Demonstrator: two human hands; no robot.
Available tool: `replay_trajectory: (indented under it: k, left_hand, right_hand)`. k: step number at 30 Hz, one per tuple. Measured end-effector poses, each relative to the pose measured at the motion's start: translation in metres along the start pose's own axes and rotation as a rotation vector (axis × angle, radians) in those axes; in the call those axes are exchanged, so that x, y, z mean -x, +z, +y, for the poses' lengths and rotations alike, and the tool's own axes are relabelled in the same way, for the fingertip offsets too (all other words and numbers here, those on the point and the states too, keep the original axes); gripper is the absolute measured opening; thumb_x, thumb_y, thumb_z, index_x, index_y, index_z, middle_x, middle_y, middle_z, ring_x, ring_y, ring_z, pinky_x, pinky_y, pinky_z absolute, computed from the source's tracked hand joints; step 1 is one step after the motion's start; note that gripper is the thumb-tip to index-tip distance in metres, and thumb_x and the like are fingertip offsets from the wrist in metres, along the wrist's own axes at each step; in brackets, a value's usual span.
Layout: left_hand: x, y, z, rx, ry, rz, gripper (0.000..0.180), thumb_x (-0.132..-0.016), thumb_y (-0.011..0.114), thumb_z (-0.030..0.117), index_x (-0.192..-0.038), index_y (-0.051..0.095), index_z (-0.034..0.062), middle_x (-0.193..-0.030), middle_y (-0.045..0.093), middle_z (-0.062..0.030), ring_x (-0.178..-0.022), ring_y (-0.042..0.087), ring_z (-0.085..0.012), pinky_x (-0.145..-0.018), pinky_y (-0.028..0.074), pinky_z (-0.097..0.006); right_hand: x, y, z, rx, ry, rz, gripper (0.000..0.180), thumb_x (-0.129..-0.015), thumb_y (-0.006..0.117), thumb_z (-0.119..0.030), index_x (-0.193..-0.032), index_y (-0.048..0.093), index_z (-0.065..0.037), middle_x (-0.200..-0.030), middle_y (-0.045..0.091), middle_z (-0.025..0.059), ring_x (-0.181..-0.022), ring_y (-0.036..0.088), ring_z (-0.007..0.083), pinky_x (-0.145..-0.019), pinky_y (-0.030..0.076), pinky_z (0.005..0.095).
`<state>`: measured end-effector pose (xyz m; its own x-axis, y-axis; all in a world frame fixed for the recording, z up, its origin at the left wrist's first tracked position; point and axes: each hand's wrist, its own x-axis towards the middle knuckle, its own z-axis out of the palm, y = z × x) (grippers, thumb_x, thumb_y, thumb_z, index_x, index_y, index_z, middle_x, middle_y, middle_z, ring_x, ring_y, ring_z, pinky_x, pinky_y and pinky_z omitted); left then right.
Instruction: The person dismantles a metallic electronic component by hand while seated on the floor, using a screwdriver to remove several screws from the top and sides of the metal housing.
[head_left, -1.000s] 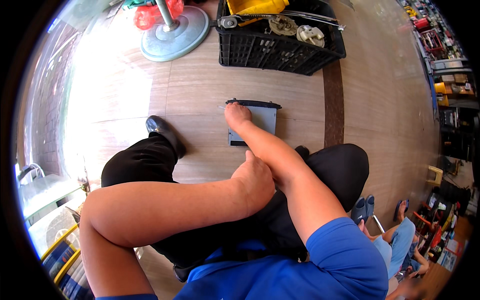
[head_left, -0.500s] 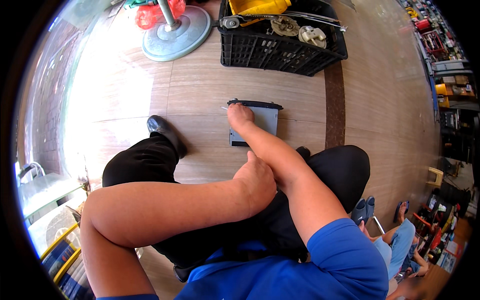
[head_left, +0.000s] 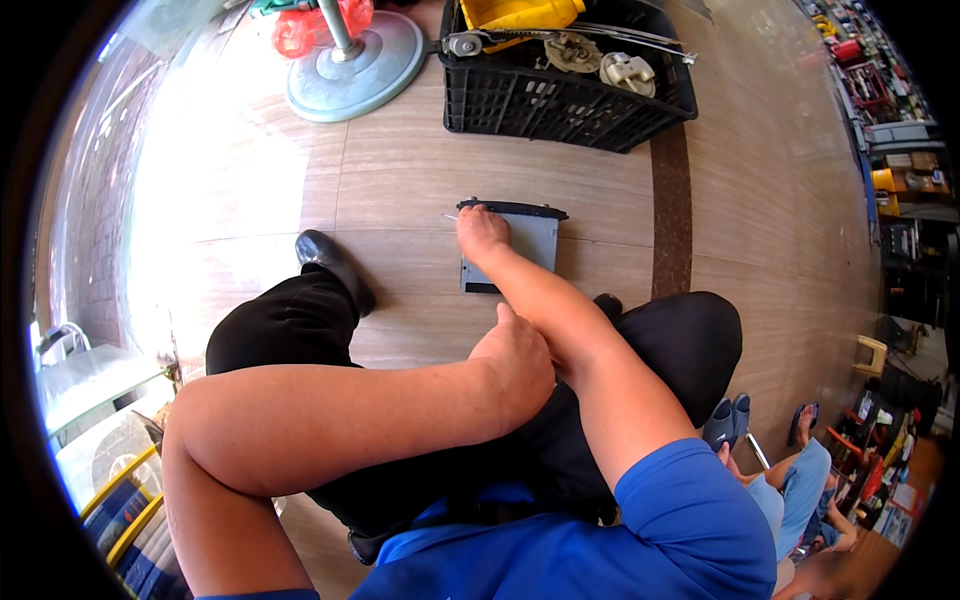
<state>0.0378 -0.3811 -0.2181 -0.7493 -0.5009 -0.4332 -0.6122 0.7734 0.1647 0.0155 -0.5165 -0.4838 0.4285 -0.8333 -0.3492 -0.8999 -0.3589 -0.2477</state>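
From the head view, I look down at a floor (head_left: 420, 190) of pale wood-look planks, with one darker brown strip (head_left: 672, 215) running away from me on the right. Strong light washes out the floor on the left. Ahead stands a round grey fan base (head_left: 355, 75) with its pole, and beside it a black plastic crate (head_left: 560, 95) holding a yellow container and metal parts. At the far right edge, shelves crowded with goods curve along the rim, and another person's legs and blue sandals (head_left: 725, 420) show at lower right.

I sit with my legs in black trousers, one black shoe (head_left: 330, 262) planted on the floor.

The flat grey device (head_left: 530, 245) lies on the floor just beyond my knees, rectangular, with a black strip along its far edge. My right hand (head_left: 482, 232) reaches down onto its far left corner, fingers curled over something thin; I cannot tell how tightly they close. My left hand (head_left: 518, 358) rests on my right forearm, fingers folded loosely, holding nothing.
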Motion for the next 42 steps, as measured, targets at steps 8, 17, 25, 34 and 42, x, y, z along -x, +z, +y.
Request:
replay_trajectory:
  k: [8, 17, 25, 34, 42]
  left_hand:
    - [0.0, -0.003, 0.0, -0.01, 0.001, -0.023, 0.026, -0.087, 0.055, 0.021, -0.104, 0.07, 0.007, -0.1, 0.067, -0.0129, -0.097, 0.062, -0.0295, -0.088, 0.045, -0.045]
    - [0.0, -0.004, -0.001, 0.008, 0.007, -0.012, 0.027, -0.087, 0.055, 0.021, -0.104, 0.07, 0.0065, -0.1, 0.067, -0.0126, -0.097, 0.062, -0.0292, -0.088, 0.045, -0.045]
    - [-0.001, 0.0, 0.001, 0.004, -0.024, -0.008, 0.027, -0.088, 0.054, 0.021, -0.106, 0.069, 0.0064, -0.102, 0.066, -0.0137, -0.1, 0.062, -0.0306, -0.092, 0.044, -0.047]
    - [-0.001, -0.006, 0.001, 0.034, -0.006, -0.04, 0.029, -0.09, 0.054, 0.022, -0.11, 0.066, 0.0052, -0.108, 0.065, -0.0168, -0.105, 0.061, -0.0331, -0.097, 0.042, -0.049]
    - [0.0, -0.002, 0.003, 0.028, -0.007, -0.084, 0.031, -0.089, 0.057, 0.022, -0.114, 0.063, 0.0044, -0.11, 0.064, -0.018, -0.109, 0.059, -0.0344, -0.099, 0.042, -0.048]
  right_hand:
    - [-0.003, 0.003, 0.002, -0.003, -0.033, -0.022, 0.028, -0.094, 0.043, -0.015, -0.104, 0.066, -0.002, -0.109, 0.067, 0.02, -0.097, 0.069, 0.0326, -0.081, 0.057, 0.0418]
    - [0.002, -0.005, 0.001, -0.003, -0.003, -0.042, 0.022, -0.092, 0.046, -0.01, -0.107, 0.059, -0.001, -0.109, 0.065, 0.0211, -0.098, 0.069, 0.0337, -0.082, 0.057, 0.0411]
    - [0.002, -0.008, 0.009, 0.011, -0.029, -0.067, 0.023, -0.092, 0.045, -0.011, -0.107, 0.06, -0.002, -0.108, 0.067, 0.0197, -0.098, 0.069, 0.032, -0.081, 0.057, 0.0412]
    - [0.007, -0.001, 0.032, -0.078, 0.005, -0.013, 0.019, -0.093, 0.049, -0.014, -0.103, 0.061, -0.004, -0.105, 0.067, 0.0195, -0.098, 0.066, 0.0354, -0.084, 0.054, 0.0447]
    - [0.034, -0.013, 0.142, -0.272, 0.164, 0.235, 0.02, -0.091, 0.056, -0.021, -0.097, 0.062, -0.003, -0.099, 0.068, 0.0215, -0.095, 0.065, 0.0394, -0.084, 0.052, 0.049]
